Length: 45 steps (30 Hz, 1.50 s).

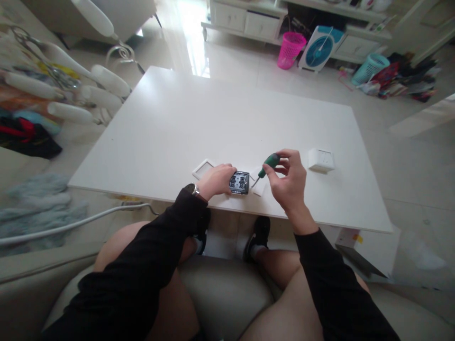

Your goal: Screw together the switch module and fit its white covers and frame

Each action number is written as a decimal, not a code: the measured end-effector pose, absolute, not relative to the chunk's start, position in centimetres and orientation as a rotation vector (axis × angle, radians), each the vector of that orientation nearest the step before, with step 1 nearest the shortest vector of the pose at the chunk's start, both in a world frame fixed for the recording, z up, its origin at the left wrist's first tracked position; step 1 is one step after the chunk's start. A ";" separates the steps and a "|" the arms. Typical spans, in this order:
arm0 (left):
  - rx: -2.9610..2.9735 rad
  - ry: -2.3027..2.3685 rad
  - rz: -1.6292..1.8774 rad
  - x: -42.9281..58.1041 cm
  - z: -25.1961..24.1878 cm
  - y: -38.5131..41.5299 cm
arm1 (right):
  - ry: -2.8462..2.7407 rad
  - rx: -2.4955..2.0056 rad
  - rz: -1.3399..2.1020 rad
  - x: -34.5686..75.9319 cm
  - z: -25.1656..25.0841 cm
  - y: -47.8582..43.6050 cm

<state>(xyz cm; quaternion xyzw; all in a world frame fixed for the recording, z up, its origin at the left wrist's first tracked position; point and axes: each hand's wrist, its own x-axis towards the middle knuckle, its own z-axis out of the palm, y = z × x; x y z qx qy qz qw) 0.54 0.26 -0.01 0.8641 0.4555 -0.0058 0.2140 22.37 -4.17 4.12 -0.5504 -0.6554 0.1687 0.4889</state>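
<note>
Home living room; sofa (220,293), drawer cabinet (245,21)

Blk long sleeves (142,270), watch (192,189) on L wrist, blk shoes (260,233).

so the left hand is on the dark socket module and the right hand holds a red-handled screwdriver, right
Not quite: the screwdriver in the right hand has a green handle, not red, as the head view shows. The left hand does grip the dark socket module on the white table.
</note>
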 end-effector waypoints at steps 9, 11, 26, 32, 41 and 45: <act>2.414 1.264 -0.053 0.5 0.1 0.4 | -1.669 -1.343 0.446 21.8 3.4 -4.2; 2.414 1.264 -0.059 0.6 0.3 0.3 | -1.665 -1.337 0.422 21.8 3.4 -4.2; 2.395 1.186 0.054 0.8 -0.5 0.3 | -1.403 -1.279 0.175 23.2 5.3 -3.7; 2.365 1.135 0.134 1.7 -1.1 -0.1 | -1.358 -1.252 0.139 24.0 5.8 -3.3; 2.182 1.130 0.347 3.9 -1.0 -0.8 | -1.348 -1.238 0.014 23.9 6.6 -3.3; 2.065 1.156 0.541 4.2 -0.3 -0.6 | -1.337 -1.205 0.008 23.8 6.8 -3.4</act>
